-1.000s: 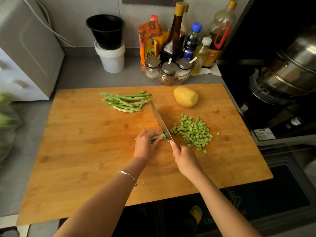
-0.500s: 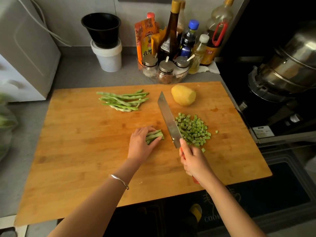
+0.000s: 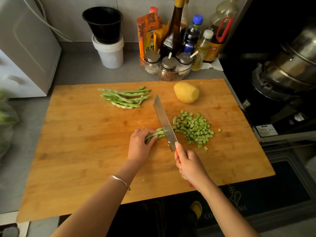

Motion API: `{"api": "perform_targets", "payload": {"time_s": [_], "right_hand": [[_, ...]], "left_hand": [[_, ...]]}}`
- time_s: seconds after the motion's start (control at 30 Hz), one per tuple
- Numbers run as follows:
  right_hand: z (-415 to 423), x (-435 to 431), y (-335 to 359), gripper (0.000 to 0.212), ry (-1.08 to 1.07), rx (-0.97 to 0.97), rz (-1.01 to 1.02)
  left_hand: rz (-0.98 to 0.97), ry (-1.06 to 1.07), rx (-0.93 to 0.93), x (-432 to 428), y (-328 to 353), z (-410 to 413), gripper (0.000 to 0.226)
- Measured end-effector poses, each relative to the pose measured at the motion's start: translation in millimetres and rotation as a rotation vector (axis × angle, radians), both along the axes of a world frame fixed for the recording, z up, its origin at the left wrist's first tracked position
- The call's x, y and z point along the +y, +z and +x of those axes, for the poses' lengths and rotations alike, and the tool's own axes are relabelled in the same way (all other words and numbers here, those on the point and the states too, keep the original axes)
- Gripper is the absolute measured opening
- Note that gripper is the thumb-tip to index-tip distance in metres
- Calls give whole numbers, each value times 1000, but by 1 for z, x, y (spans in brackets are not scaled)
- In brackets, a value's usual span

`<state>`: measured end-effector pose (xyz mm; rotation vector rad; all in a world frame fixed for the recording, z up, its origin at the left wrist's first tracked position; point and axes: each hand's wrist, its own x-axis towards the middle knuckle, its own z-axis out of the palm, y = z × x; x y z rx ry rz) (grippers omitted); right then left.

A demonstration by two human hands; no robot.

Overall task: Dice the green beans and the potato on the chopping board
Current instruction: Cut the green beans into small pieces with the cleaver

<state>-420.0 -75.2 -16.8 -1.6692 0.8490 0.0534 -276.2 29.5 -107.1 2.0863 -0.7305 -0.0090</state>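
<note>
The left hand (image 3: 139, 145) lies near the middle of the chopping board (image 3: 82, 151). Its fingers are curled over a small bundle of green beans (image 3: 154, 135), pinning it to the wood, and a thin silver bracelet (image 3: 120, 181) sits on that wrist. Just to the right and nearer, the right hand (image 3: 189, 165) is wrapped tight around the red handle of the knife (image 3: 163, 120). The broad blade runs from the hand toward the far side, leaning so its flat face shows. It crosses the right end of the bundle and hides the bean tips there. I can't tell whether the edge is down on the wood.

Right beside the blade is the heap of diced bean pieces (image 3: 193, 129), with a few strays at its near and right edges. Farther off, by the board's far edge, the yellow potato (image 3: 186, 92) lies whole. Left of the blade's tip, a loose pile of whole beans (image 3: 124, 98) waits uncut.

Past the board, on the grey counter (image 3: 77, 71), a glass bowl (image 3: 185, 75) holding three metal-lidded spice jars sits just beyond the far edge. Sauce and oil bottles (image 3: 172, 35) and orange seasoning packets crowd behind it. To their left a black pot (image 3: 102, 24) is stacked on a white tub (image 3: 109, 53). A white appliance (image 3: 25, 48) fills the far left corner, with a plastic bag of greens (image 3: 6, 120) nearer along that side. On the right, a steel pot (image 3: 287, 65) stands on the dark stove.
</note>
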Motion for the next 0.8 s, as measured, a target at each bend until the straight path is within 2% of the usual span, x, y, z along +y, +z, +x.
{"api": "perform_targets", "payload": {"time_s": [0.2,0.47,0.67,0.8], "right_hand": [[1,2,-4,53,33,30,-30],[29,10,-9,55,93,155,-251],[19,7,-8,52,146,191,-278],[32,4,-16,55,70,175,-239]], "left_hand": [[-12,7,19,-1,2,1,15],[-36,12,17,-1,1,0,13],[-44,17,13,-1,1,0,12],[-26,3,14,-1,1,1,13]]}}
